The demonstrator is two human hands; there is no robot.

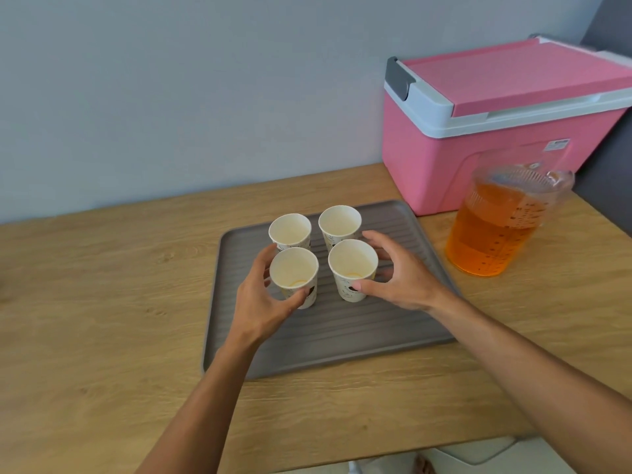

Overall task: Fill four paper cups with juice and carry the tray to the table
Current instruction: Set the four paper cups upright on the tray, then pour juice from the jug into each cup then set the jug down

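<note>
Several white paper cups stand upright in a tight square on a ribbed grey tray [342, 336]. My left hand [263, 302] wraps around the near left cup [294, 271]. My right hand [400, 275] holds the near right cup [352, 265], thumb on its front. Both near cups show only a faint orange trace at the bottom. The far left cup [290, 229] and the far right cup [339, 222] look empty and stand untouched. A clear plastic pitcher [496, 230] of orange juice stands on the wooden counter to the right of the tray.
A pink cooler box [496, 114] with a white rim and a shut lid stands at the back right, against the grey wall. The wooden counter [102, 302] stretches to the left. Its near edge [444, 443] runs along the bottom right.
</note>
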